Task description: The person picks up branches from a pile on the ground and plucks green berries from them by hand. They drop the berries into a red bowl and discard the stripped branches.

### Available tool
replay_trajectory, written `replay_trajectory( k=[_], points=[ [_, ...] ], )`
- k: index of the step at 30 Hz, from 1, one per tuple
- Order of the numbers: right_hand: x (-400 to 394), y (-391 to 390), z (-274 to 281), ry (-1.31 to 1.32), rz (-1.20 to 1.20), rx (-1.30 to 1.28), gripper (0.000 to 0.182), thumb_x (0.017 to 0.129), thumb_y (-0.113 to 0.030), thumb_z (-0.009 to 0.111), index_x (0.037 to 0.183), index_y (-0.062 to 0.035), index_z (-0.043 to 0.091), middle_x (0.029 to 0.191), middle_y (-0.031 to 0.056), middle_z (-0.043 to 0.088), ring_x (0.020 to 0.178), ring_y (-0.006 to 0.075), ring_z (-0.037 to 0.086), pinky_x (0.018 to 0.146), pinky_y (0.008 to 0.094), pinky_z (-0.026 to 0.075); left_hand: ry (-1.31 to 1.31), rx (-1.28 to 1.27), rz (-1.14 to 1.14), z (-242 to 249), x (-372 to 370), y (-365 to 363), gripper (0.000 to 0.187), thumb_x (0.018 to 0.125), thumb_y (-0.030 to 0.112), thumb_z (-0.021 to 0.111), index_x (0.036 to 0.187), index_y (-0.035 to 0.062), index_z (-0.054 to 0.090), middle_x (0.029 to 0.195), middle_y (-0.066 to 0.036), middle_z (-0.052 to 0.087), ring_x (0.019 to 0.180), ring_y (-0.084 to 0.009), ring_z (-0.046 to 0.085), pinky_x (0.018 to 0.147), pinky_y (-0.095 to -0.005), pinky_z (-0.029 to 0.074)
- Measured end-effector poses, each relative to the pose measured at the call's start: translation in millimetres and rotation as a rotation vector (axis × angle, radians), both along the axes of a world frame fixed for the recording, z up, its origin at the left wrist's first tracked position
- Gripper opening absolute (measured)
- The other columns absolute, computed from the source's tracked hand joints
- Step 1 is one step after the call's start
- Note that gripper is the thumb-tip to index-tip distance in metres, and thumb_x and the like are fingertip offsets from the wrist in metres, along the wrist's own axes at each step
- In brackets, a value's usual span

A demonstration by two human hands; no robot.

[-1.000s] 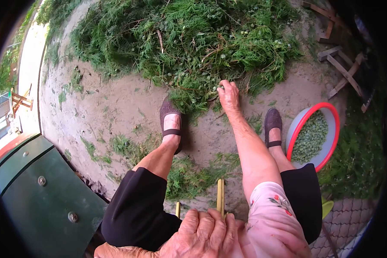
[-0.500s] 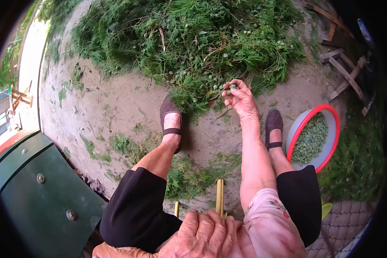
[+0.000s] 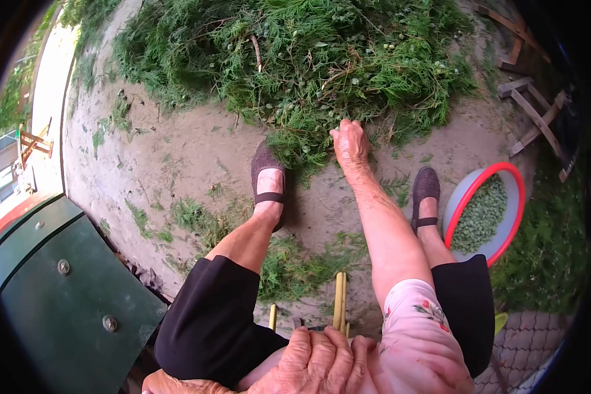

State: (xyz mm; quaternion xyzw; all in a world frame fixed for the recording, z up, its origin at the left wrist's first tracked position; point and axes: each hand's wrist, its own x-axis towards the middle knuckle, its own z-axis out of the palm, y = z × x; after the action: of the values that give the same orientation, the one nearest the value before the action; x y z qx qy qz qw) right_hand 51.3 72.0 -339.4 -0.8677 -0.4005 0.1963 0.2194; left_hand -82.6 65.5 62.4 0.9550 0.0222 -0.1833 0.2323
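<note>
My right hand (image 3: 351, 141) reaches forward to the near edge of a pile of green conifer branches (image 3: 295, 65). Its back faces me and its fingers curl down; what they hold, if anything, is hidden. Small pale green cones dot the foliage around it. My left hand (image 3: 325, 361) lies against my body at the bottom of the view, fingers laid out and nothing visible in it. To the right, beside my foot, a grey basin with a red rim (image 3: 517, 213) holds many small green cones (image 3: 481, 217).
Dark green panels (image 3: 72, 289) stand at the lower left. My two shoes (image 3: 267, 167) are on the ground before the pile. Wooden folding frames (image 3: 535, 118) are at the upper right. Yellow bars (image 3: 339, 301) show between my legs, and loose sprigs (image 3: 190, 215) lie about.
My right hand has moved slightly left and turned over, from raised with a green cone at its fingers to back up at the pile. The view has shifted a little.
</note>
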Motion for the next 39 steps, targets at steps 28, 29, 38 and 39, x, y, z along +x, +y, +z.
replay_trajectory(
  k=[28, 29, 38, 39],
  points=[
    [26, -25, 1, 0.227, -0.097, 0.239, 0.021, 0.071, -0.014, 0.071, 0.087, -0.0035, 0.060, 0.077, 0.0134, 0.061, 0.067, 0.0241, 0.060, 0.058, 0.0345, 0.049, -0.006, -0.022, 0.040, -2, -5, -7, 0.033, 0.080, 0.018, 0.053, 0.103, -0.0055, 0.056, 0.089, -0.021, 0.058, 0.083, -0.0312, 0.057, 0.076, -0.0421, 0.047],
    [30, -30, 20, 0.781, -0.400, 0.049, 0.018, 0.076, -0.013, 0.068, 0.089, -0.0054, 0.059, 0.078, 0.0089, 0.062, 0.064, 0.0155, 0.059, 0.051, 0.0277, 0.046, 0.005, -0.024, 0.024, -2, -5, -7, 0.033, 0.079, 0.018, 0.053, 0.103, -0.0055, 0.055, 0.089, -0.021, 0.058, 0.083, -0.0311, 0.057, 0.076, -0.0421, 0.047],
    [48, -41, 21, 1.547, -0.638, 0.549, 0.019, 0.084, -0.017, 0.062, 0.097, -0.0045, 0.056, 0.080, 0.0049, 0.057, 0.066, 0.0142, 0.055, 0.046, 0.0208, 0.040, 0.005, -0.036, 0.008, -1, -1, -7, 0.034, 0.080, 0.016, 0.053, 0.105, -0.0057, 0.055, 0.089, -0.022, 0.057, 0.083, -0.0311, 0.057, 0.074, -0.0415, 0.047],
    [50, -33, 19, 1.403, -0.597, 0.437, 0.019, 0.085, -0.018, 0.062, 0.098, -0.0049, 0.056, 0.079, 0.0040, 0.056, 0.067, 0.0136, 0.055, 0.046, 0.0202, 0.039, 0.004, -0.034, 0.010, -1, -1, -7, 0.034, 0.080, 0.016, 0.053, 0.105, -0.0057, 0.055, 0.089, -0.022, 0.057, 0.083, -0.0311, 0.057, 0.074, -0.0415, 0.047]
  ],
)
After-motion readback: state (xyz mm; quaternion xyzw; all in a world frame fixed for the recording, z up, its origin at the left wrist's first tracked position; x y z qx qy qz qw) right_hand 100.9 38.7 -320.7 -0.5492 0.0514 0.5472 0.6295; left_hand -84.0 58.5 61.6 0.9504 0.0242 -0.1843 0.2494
